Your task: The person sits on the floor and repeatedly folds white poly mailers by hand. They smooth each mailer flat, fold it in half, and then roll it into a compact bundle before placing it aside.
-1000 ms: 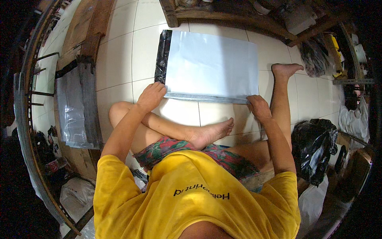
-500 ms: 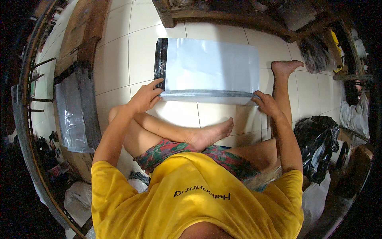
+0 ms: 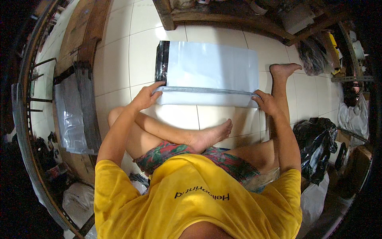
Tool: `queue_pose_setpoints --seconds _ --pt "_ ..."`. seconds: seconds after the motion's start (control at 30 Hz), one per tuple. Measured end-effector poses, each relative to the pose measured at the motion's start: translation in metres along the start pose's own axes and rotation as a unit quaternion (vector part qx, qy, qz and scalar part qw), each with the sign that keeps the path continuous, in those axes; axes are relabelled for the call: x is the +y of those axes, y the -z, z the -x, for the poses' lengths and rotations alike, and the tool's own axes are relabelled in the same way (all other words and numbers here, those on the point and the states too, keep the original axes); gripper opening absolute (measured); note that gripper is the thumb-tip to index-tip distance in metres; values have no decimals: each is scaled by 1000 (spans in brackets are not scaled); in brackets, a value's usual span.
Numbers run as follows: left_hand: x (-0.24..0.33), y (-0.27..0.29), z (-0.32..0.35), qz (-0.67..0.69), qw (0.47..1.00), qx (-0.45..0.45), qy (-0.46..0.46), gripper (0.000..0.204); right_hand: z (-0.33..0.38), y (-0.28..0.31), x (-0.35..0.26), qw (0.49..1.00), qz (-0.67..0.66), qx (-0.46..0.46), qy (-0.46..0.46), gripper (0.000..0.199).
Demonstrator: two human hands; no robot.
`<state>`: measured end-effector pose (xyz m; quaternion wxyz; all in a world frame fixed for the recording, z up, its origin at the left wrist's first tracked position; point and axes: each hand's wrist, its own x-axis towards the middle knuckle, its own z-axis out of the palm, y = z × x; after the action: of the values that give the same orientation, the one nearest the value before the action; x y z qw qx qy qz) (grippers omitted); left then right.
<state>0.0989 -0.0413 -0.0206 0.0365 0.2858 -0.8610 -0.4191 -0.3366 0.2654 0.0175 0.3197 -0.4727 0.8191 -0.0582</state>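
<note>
A stack of pale plastic mailing bags lies on the tiled floor before me, a black strip along its left end. Across its near side runs a grey band of many layered edges, with a white strip of plastic on my side of it. My left hand is closed on the stack's near left corner, its fingertips over the end of the black strip. At the near right corner my right hand pinches the stack between thumb and fingers.
My bent leg and foot are just below the stack; my other foot is right of it. Another stack of grey bags lies on boards at left. A black plastic bag is at right, a wooden frame at the back.
The layered edge band has shifted slightly away from me, and the white strip on its near side looks wider. Both hands keep their hold at the corners.
</note>
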Motion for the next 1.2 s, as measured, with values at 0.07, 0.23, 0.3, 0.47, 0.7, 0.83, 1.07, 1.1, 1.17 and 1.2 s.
queue_pose_setpoints --seconds 0.07,0.23,0.3,0.47,0.7,0.83,1.07,1.1,1.17,1.2 --pt "-2 0 -8 42 997 3 64 54 -7 -2 16 999 -15 23 36 33" --pt "-3 -15 -16 58 975 -13 214 74 -20 -24 29 994 -106 11 -29 32" --pt "1 -19 -20 20 973 -1 230 76 -16 -36 25 994 -29 100 -13 32" --pt "-23 -33 -22 -41 978 58 199 72 15 -42 -8 932 205 181 237 42" --pt "39 -29 0 -313 945 35 -92 70 11 -82 -20 899 331 204 200 58" --pt "29 -29 0 -370 920 -38 -122 69 1 -80 -17 912 312 191 183 66" --pt "20 8 -46 -161 977 -141 6 43 2 -38 4 985 114 91 88 56" --pt "22 18 -55 -81 980 -170 64 41 -5 -24 7 993 81 61 60 58" --pt "14 21 -55 41 981 -147 123 47 -10 5 -6 1000 27 0 1 54" --pt "8 22 -56 101 974 -134 151 49 -13 6 -3 1000 -17 10 2 54"
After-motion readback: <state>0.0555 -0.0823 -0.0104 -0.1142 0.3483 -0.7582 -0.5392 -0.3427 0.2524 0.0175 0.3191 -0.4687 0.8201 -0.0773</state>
